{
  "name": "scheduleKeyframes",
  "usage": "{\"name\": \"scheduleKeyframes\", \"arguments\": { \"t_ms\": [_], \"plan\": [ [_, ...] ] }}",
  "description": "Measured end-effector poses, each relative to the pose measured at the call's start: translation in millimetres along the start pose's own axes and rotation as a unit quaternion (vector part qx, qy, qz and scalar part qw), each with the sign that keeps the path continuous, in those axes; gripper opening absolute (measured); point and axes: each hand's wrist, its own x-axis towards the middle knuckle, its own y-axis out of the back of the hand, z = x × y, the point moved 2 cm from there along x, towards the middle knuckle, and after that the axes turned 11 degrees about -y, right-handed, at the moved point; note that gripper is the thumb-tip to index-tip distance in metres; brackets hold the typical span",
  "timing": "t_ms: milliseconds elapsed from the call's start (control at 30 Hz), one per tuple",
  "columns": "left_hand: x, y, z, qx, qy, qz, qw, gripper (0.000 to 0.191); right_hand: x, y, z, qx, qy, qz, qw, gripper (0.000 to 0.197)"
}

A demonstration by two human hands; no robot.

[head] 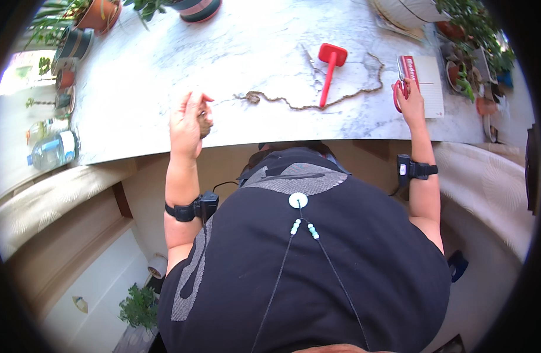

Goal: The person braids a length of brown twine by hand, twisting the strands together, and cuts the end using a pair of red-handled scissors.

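My left hand (pixel 192 119) is closed around a small ball of brown twine (pixel 205 122) at the table's near edge. Red-handled scissors (pixel 400 91) are in my right hand (pixel 412 102), over a notepad (pixel 430 88) with a red strip that bears writing. Between my hands a length of brown braided cord (pixel 305 107) winds across the marble-patterned tabletop, with a small coil at its left end. A red plastic tool (pixel 328 79) with a square head and a straight handle lies with its handle end at the cord. Left of it is a slim metallic tool (pixel 313 66), its kind unclear.
Potted plants stand along the left side (pixel 74 43), the far edge (pixel 195 9) and the right side (pixel 462 75). A large plastic bottle (pixel 54 150) lies at the left. A pale rounded object (pixel 407 11) sits at the far right. Patterned cloth (pixel 477 172) is below the table's right end.
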Motion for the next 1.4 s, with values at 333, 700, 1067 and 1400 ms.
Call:
{"name": "scheduleKeyframes", "arguments": {
  "t_ms": [333, 700, 1067, 1400],
  "plan": [
    [7, -10, 16, -0.119, 0.031, -0.006, 0.992, 0.052, 10, 3, 18, -0.157, 0.046, 0.028, 0.986, 0.046],
    [22, -73, 9, -0.178, 0.081, -0.129, 0.972, 0.067, -104, -18, -256, 0.245, 0.389, -0.326, 0.826, 0.047],
    [16, -49, -39, -0.159, 0.135, 0.023, 0.978, 0.058, -94, -97, -271, 0.258, 0.417, -0.271, 0.828, 0.038],
    [-8, 6, -62, 0.090, 0.037, 0.087, 0.991, 0.022, 28, -153, -224, -0.043, 0.294, -0.069, 0.952, 0.031]
  ]
}}
